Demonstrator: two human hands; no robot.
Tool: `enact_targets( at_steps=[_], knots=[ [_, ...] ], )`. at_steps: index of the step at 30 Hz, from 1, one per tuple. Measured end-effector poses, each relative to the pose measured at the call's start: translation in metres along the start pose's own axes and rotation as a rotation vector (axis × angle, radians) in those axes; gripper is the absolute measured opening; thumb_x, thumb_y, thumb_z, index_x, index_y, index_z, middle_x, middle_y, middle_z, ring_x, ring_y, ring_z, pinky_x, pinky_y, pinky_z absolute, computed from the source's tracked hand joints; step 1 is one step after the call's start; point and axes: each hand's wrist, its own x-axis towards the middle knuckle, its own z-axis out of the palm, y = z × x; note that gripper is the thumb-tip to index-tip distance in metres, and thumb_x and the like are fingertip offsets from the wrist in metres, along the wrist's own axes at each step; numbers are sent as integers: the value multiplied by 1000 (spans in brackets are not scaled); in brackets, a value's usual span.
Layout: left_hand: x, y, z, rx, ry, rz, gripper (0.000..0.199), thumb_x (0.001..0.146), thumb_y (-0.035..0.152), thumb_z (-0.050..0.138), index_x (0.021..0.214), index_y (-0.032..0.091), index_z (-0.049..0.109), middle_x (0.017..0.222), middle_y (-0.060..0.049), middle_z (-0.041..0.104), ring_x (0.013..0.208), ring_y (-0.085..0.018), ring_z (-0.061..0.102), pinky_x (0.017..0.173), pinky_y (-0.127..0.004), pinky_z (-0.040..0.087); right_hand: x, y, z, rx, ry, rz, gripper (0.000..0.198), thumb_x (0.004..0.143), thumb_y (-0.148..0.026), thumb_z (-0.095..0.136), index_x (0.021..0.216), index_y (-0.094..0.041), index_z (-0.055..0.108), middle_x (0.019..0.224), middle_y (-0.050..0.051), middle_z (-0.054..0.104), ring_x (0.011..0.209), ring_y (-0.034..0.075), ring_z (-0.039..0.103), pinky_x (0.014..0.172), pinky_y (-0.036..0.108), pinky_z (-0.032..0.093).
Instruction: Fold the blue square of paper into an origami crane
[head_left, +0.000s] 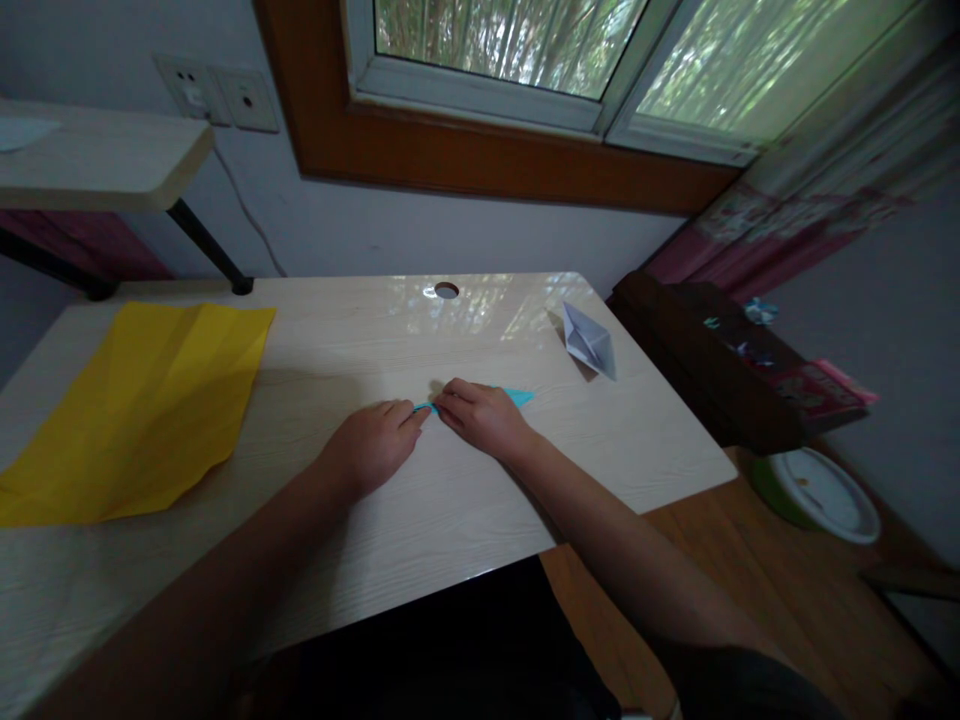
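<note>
A folded piece of light blue paper (517, 396) lies on the pale wooden table (457, 530), mostly covered by my hands. My left hand (379, 440) pinches its left end between thumb and fingers. Close beside it, my right hand (480, 412) presses on the paper, its fingers together near the left fingertips. A pointed blue tip sticks out past the right hand. How the paper is folded under the fingers is hidden.
A white folded paper boat (589, 342) stands at the table's right. On the left lies a large yellow sheet (150, 400). A raised shelf (97, 165) stands at the back left. Beyond the right edge are a dark cabinet (697, 360) and a green-and-white bin (817, 490).
</note>
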Motion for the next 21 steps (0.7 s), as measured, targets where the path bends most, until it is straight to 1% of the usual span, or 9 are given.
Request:
enact_targets(
  at_steps=[4,9,12,21],
  knots=[
    [0,1,-1,-27,-21,-14,34,103,19,47,134,12,61,99,-9,69,89,-24,66,76,-36,54,0,0,-1,6,18,-17,25,106,-30,51,104,-19,73,93,5,69,74,13,61,61,26,42],
    [0,2,-4,-30,-46,-28,37,102,19,52,137,13,59,101,-9,70,91,-24,67,79,-36,54,1,0,-5,2,37,-41,24,105,-28,53,98,-19,74,89,4,69,72,13,60,61,26,41],
    [0,2,-5,-42,-56,-33,37,102,19,51,137,12,60,102,-9,71,93,-24,67,80,-37,55,0,0,-6,-1,36,-53,25,105,-28,52,96,-19,74,87,4,68,72,13,60,61,26,42],
    [0,1,-3,-41,-52,-26,36,103,19,49,136,12,60,102,-10,71,93,-24,68,81,-37,55,-3,3,-5,-1,22,-80,22,105,-27,52,105,-20,73,91,5,70,76,14,62,63,27,46]
  ],
)
